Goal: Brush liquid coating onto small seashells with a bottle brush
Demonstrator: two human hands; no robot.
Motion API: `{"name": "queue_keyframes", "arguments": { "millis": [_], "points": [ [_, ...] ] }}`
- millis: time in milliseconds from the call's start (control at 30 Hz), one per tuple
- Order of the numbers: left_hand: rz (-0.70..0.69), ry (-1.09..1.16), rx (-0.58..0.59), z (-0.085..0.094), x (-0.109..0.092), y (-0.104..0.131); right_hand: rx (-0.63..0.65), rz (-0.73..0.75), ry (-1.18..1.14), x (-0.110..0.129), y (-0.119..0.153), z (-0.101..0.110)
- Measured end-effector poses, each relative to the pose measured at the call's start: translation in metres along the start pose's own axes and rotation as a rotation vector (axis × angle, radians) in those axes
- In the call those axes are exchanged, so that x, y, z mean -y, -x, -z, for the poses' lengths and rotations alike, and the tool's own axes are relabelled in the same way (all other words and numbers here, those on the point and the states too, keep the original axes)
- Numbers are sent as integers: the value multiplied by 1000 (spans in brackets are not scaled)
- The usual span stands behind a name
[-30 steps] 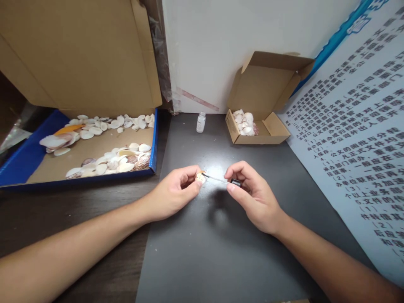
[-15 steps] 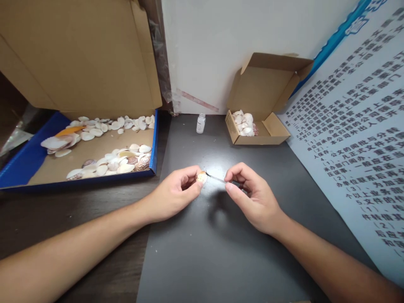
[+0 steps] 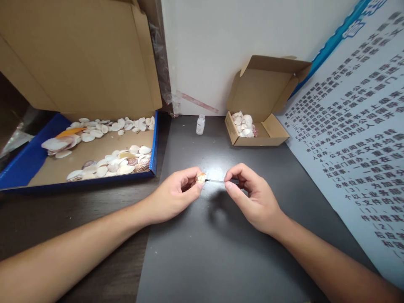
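Observation:
Between thumb and fingers, my left hand (image 3: pixel 179 189) pinches a small white and orange-brown speckled seashell (image 3: pixel 201 178), partly hidden by the fingertips. My right hand (image 3: pixel 251 195) is closed on a thin, straight metal tool (image 3: pixel 215 181) that points left. The tool's dark tip meets the right edge of the shell, or comes very close to it. Its exact kind is too small to make out, and its rear end is hidden in my right fingers. Both hands are above the dark grey mat (image 3: pixel 189 261).
An open blue box (image 3: pixel 154 147) with many seashells stands at the left. Behind the hands are a small clear bottle (image 3: pixel 200 125) and an open cardboard box (image 3: pixel 263 139) holding white shells. A sheet with printed text (image 3: pixel 356 160) leans at the right.
The tool's tip has dipped from the shell's upper edge to its right side, so the tool lies nearly level. Both hands have hardly moved.

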State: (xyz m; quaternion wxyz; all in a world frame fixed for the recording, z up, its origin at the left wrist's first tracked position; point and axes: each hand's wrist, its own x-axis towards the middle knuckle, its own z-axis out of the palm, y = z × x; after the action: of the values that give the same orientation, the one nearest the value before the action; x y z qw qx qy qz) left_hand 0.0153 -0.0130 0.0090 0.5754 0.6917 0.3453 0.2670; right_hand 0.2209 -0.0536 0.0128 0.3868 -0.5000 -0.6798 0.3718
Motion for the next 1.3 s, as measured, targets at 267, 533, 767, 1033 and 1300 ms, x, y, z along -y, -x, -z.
{"name": "queue_keyframes", "arguments": {
  "millis": [267,533,767,1033,1300],
  "points": [
    [8,24,-47,-1,1,2,-42,5,50,0,-1,0],
    [-3,-29,4,-3,5,2,-37,109,0,0,3,-1],
    [13,-34,10,-3,6,2,-14,128,-29,0,5,-1],
    [10,-20,1,-2,5,3,-59,50,66,2,-1,-1],
    [52,-38,-9,-2,3,3,-66,49,53,0,-4,2]
  ]
}}
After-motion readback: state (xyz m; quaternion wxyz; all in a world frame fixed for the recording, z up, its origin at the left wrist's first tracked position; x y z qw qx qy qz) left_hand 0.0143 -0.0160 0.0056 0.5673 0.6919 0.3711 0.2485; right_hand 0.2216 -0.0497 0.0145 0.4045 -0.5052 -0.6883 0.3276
